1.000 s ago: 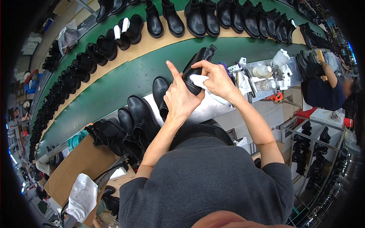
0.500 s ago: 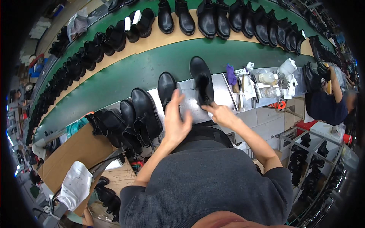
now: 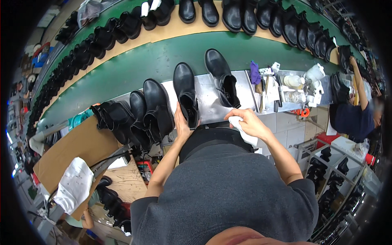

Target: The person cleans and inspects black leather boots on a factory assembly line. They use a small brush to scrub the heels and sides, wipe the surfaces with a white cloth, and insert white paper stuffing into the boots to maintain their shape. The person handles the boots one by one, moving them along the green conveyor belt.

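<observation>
A black ankle boot lies toe-away across the metal bench edge. My left hand is closed round its heel, fingers along its left side. To the right, a second black boot lies untouched, its shaft opening toward me. My right hand holds a bunched white cloth in front of the bench edge, apart from both boots. Further black boots stand close by on my left.
A green conveyor belt carries a long row of black boots. Bottles, a purple cloth and pens lie at right on the bench. A co-worker reaches toward boots at far right. Cardboard stands at left.
My left hand, spread beside the boot before, now grips its heel. My right hand has drawn away from the second boot's heel, and the white cloth in it now shows clearly.
</observation>
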{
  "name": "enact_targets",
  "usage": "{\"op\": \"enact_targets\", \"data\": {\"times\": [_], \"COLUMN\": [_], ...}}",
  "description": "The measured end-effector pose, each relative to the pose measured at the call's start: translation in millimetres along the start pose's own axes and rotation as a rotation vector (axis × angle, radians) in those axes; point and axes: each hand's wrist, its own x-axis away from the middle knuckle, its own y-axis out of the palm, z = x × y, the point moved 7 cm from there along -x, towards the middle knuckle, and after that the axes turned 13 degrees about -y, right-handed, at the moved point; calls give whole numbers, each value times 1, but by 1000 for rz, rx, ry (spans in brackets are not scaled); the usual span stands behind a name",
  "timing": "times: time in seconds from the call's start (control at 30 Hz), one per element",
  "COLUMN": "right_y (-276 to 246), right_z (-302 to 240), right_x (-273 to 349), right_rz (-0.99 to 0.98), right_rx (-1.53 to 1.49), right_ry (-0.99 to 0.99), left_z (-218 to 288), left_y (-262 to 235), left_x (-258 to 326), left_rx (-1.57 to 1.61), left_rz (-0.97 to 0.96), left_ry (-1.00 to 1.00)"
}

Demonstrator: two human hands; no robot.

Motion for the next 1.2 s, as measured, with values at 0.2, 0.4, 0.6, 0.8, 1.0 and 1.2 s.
{"op": "enact_targets", "data": {"times": [0.2,0.4,0.6,0.8,1.0,1.2], "right_y": [-8,-26,-40,-56,-61,-64], "right_z": [-27,-85,-81,-91,-91,-82], "right_x": [-26,-58,-81,-90,-93,-98], "right_rz": [168,236,189,162,83,155], "right_rx": [-72,-212,115,330,338,243], "right_ry": [-240,-424,-418,-334,-288,-168], "left_z": [77,164,167,182,186,188], "left_y": [-61,-117,-91,-83,-77,-76], "left_x": [-28,-34,-36,-45,-43,-45], "left_rx": [175,95,142,183,147,155], "left_rz": [157,107,-15,-4,32,36], "left_ry": [-107,-168,-182,-114,-80,-100]}}
